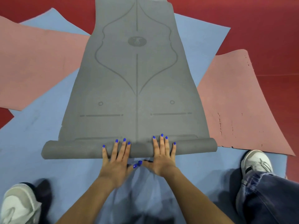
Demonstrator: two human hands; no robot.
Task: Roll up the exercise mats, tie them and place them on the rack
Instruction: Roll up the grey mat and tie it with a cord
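Hands lie flat with fingers straight: left hand (115,156) and right hand (161,155) press the grey mat's roll (69,150), its axis crosswise, unrolled length stretching directly ahead.

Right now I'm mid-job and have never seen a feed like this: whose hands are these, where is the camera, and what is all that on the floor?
There is no machine here. One wide-angle camera sits on a person's head and looks forward and down, so the view shows their own arms and shoes. The left hand and right hand lie with straight fingers pressed flat on the rolled end of a grey mat; nothing is gripped. Only the near end is rolled; the rest lies flat, stretching away. Under it lies a blue mat, and two pink mats show at the left and right, all flat on a red floor. A white shoe sits at each lower corner, left and right. No rack or tie is in view.
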